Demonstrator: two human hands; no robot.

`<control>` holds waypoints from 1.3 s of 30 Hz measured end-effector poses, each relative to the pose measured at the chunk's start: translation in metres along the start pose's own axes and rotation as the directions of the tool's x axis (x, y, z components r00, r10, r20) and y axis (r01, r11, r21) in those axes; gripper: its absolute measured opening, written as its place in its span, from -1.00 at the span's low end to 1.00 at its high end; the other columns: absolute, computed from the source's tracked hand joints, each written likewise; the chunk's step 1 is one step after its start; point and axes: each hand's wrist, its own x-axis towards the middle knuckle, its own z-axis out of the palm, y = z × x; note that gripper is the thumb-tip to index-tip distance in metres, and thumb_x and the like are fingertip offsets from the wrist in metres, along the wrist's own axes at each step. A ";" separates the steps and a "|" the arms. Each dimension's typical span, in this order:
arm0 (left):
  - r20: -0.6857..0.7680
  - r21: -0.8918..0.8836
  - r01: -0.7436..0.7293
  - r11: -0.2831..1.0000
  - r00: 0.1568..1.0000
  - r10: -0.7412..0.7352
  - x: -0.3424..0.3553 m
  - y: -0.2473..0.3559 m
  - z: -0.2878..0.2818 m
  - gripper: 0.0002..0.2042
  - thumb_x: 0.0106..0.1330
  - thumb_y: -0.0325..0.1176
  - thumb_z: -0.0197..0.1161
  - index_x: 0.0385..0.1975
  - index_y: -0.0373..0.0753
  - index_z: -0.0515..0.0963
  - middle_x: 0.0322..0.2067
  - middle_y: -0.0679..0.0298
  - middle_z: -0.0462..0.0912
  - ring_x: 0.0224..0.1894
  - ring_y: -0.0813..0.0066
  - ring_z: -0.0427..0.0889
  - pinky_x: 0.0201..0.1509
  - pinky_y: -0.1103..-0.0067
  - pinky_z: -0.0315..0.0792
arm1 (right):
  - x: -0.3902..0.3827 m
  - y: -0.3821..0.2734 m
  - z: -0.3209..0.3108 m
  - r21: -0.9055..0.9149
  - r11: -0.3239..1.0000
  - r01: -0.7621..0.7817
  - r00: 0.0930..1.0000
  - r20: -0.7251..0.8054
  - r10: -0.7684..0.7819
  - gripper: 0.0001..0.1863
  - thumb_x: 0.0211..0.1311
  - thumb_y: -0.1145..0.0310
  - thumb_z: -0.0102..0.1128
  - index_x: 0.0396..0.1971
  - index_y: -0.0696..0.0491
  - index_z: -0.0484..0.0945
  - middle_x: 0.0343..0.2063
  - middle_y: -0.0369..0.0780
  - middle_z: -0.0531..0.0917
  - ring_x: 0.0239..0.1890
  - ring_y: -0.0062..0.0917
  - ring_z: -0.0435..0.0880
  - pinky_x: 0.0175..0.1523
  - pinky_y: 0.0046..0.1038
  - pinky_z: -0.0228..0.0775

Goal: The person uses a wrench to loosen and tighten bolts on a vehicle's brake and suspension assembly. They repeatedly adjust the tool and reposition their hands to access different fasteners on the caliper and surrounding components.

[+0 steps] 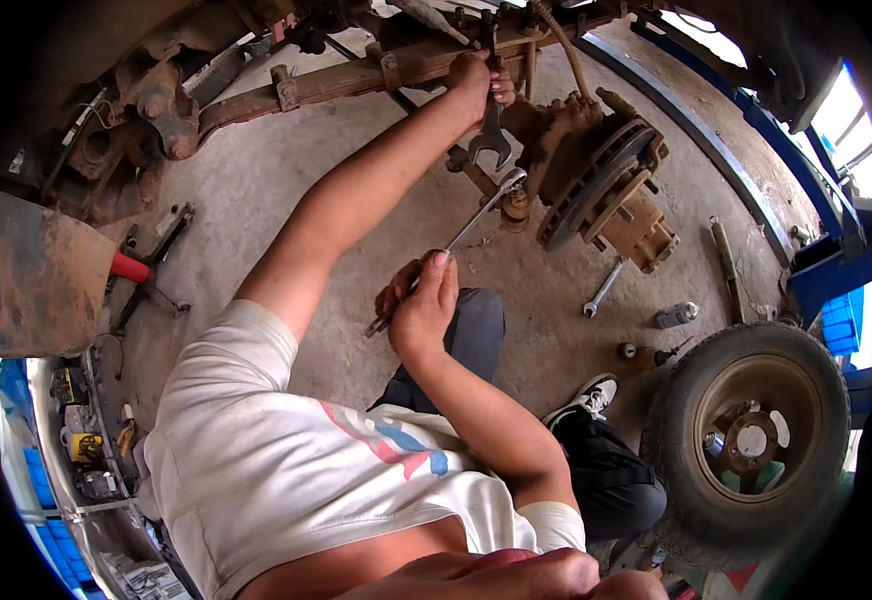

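Note:
Raised to the rusty leaf spring (341, 82), my left hand (476, 80) has its fingers closed round a large open-end wrench (493, 138), whose jaw hangs downward. My right hand (426, 305) grips a long, shiny wrench (476, 216) by its lower part. The round head of that wrench is up beside a rusty joint (516, 210) below the brake assembly; I cannot tell whether it touches. To the right of both tools is a rusty brake disc (601, 185) with its hub (646, 228). What the upper end of the large wrench sits on is partly hidden.
A combination wrench (604, 288) lies on the concrete floor, with a clear bottle (677, 315) nearby. A tyred wheel (664, 450) is at lower right. Blue lift parts (821, 262) stand at far right. A tool with a red handle (132, 266) is at left, beside a rusty panel (36, 280).

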 end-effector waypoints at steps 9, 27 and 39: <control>-0.052 0.080 -0.032 0.996 0.998 0.036 0.001 -0.001 -0.001 -0.68 0.43 -0.17 -0.24 -0.56 -0.15 0.26 -0.77 0.47 0.05 -0.77 0.62 0.04 -0.70 0.62 -0.01 | 0.021 0.029 0.025 -0.001 0.991 0.134 0.991 -0.012 -0.134 -0.68 0.48 0.05 -0.27 -0.35 0.00 0.17 -0.69 -0.24 0.33 -0.80 -0.50 0.30 -0.69 -0.44 0.28; -0.073 0.094 -0.023 0.995 0.997 0.030 0.004 -0.003 -0.001 -0.69 0.43 -0.15 -0.24 -0.53 -0.16 0.23 -0.75 0.45 0.04 -0.78 0.60 0.05 -0.72 0.60 -0.01 | 0.006 -0.055 0.013 0.017 0.974 -0.224 0.973 0.061 0.223 -0.62 0.44 -0.05 -0.21 -0.39 -0.04 0.27 -0.74 -0.34 0.26 -0.82 -0.59 0.18 -0.72 -0.47 0.09; -0.211 0.266 -0.009 0.964 0.975 0.067 -0.023 0.000 0.009 -0.64 0.48 -0.06 -0.21 -0.49 -0.15 0.32 -0.73 0.44 0.22 -0.77 0.59 0.16 -0.69 0.61 0.14 | 0.019 -0.081 -0.021 0.092 0.797 -0.597 0.772 0.337 0.539 -0.56 0.40 -0.13 -0.19 -0.45 -0.05 0.25 -0.73 -0.33 0.19 -0.72 -0.55 0.15 -0.50 -0.37 0.20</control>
